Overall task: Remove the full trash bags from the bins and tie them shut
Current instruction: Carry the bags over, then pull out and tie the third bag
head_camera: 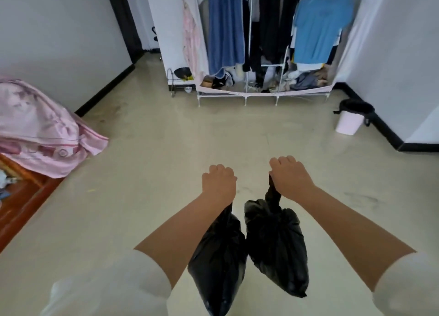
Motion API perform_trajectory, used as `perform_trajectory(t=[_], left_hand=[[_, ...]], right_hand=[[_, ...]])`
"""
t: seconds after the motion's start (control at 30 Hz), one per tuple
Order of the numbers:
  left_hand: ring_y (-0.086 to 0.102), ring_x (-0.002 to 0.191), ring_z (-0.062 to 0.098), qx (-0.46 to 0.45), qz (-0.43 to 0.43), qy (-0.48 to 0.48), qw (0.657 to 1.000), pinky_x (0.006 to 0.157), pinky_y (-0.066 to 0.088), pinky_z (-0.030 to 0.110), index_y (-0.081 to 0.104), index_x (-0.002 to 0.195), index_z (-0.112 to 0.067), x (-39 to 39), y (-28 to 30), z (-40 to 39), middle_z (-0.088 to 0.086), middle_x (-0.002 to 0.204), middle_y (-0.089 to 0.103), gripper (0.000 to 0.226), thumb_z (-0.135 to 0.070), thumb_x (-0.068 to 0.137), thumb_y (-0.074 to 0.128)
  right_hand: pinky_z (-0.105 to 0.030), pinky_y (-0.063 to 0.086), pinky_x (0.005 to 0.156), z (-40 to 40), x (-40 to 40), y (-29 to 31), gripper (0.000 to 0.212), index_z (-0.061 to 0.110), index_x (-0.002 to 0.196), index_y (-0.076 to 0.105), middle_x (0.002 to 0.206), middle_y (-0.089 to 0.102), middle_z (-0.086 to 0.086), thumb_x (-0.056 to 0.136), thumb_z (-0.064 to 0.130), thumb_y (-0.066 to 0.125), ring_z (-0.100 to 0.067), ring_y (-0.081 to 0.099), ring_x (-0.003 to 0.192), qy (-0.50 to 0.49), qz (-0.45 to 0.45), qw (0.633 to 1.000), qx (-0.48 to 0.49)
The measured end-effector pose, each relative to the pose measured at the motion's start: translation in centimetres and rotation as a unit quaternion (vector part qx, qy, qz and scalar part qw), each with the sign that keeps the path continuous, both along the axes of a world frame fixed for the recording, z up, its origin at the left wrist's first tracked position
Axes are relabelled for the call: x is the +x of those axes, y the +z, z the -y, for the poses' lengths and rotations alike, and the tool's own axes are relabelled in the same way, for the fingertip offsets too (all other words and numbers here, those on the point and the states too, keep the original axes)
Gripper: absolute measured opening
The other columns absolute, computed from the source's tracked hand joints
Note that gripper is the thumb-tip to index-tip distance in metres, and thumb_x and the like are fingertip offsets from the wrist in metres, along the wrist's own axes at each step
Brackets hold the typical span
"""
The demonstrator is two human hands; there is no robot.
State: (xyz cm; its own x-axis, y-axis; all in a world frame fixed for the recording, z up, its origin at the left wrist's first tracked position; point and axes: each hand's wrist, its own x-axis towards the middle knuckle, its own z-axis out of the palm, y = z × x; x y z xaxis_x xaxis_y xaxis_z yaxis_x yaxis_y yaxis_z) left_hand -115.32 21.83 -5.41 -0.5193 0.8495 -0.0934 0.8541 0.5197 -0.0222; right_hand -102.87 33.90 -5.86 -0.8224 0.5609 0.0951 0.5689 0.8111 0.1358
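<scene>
Two full black trash bags hang in front of me above the floor. My left hand (219,182) is clenched around the neck of the left trash bag (219,265), which dangles below my forearm. My right hand (290,176) grips the twisted neck of the right trash bag (276,244), whose top looks gathered and knotted. The two bags hang side by side, nearly touching. A small pink bin (350,123) lined with a black bag stands against the right wall, well beyond my hands.
An open wardrobe rack (261,94) with hanging clothes stands straight ahead. A pink quilt (42,130) drapes over a wooden bed frame (21,204) at the left. A doorway (133,25) opens at the far left. Beige floor (166,149) stretches between.
</scene>
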Motion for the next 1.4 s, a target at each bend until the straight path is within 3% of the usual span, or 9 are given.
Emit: perform_trajectory(t=[0.43, 0.7, 0.87, 1.1, 1.3, 1.4], left_hand=[[0.043, 0.116, 0.027, -0.015, 0.007, -0.01, 1.0, 0.088, 0.039, 0.034, 0.045, 0.119, -0.004, -6.2, -1.7, -40.4, 0.012, 0.123, 0.05, 0.036, -0.026, 0.1, 0.024], [0.044, 0.114, 0.028, -0.021, -0.006, -0.017, 1.0, 0.085, 0.04, 0.034, 0.047, 0.116, -0.005, -9.0, -1.4, -65.1, 0.012, 0.121, 0.051, 0.033, -0.025, 0.099, 0.028], [0.044, 0.115, 0.027, -0.028, 0.008, -0.035, 0.999, 0.087, 0.04, 0.033, 0.048, 0.117, -0.005, -11.3, -2.5, -81.3, 0.011, 0.122, 0.051, 0.035, -0.027, 0.099, 0.027], [0.043, 0.119, 0.027, -0.058, 0.046, -0.047, 0.996, 0.091, 0.04, 0.034, 0.047, 0.12, -0.004, -14.3, -3.8, -102.9, 0.012, 0.126, 0.05, 0.035, -0.024, 0.098, 0.028], [0.04, 0.121, 0.029, -0.099, 0.064, -0.04, 0.992, 0.093, 0.04, 0.035, 0.044, 0.124, -0.004, -16.3, -5.9, -118.9, 0.013, 0.129, 0.046, 0.035, -0.02, 0.095, 0.033], [0.04, 0.122, 0.028, -0.109, 0.079, -0.017, 0.991, 0.094, 0.04, 0.035, 0.044, 0.125, -0.004, -16.9, -7.4, -126.1, 0.013, 0.131, 0.046, 0.035, -0.02, 0.095, 0.035]], right_hand=[[-0.034, 0.041, 0.077, -39.9, -5.8, -0.9, 0.028, 0.004, 0.117, 0.042, 0.112, 0.055, -0.014, 0.097, 0.019, 0.031, -0.03, 0.047, 0.104, -0.021, -0.036, 0.999, -0.035], [-0.031, 0.029, 0.068, -64.6, -7.1, -0.1, 0.023, 0.003, 0.11, 0.045, 0.108, 0.055, -0.016, 0.096, 0.017, 0.033, -0.03, 0.047, 0.1, -0.041, -0.064, 0.997, -0.031], [-0.034, 0.038, 0.073, -80.3, -8.6, -0.6, 0.022, 0.004, 0.108, 0.046, 0.109, 0.056, -0.015, 0.096, 0.017, 0.032, -0.03, 0.048, 0.101, -0.064, -0.042, 0.997, -0.023], [-0.033, 0.036, 0.073, -100.7, -10.8, -1.0, 0.022, 0.005, 0.107, 0.045, 0.109, 0.055, -0.015, 0.097, 0.017, 0.031, -0.029, 0.047, 0.102, -0.077, -0.005, 0.996, -0.046], [-0.037, 0.042, 0.081, -116.8, -12.7, -3.1, 0.023, 0.003, 0.108, 0.045, 0.111, 0.054, -0.016, 0.097, 0.017, 0.031, -0.031, 0.046, 0.105, -0.086, 0.015, 0.991, -0.104], [-0.039, 0.04, 0.075, -124.2, -13.5, -5.7, 0.019, 0.003, 0.1, 0.048, 0.105, 0.056, -0.018, 0.096, 0.015, 0.034, -0.032, 0.048, 0.098, -0.077, 0.013, 0.985, -0.155]])
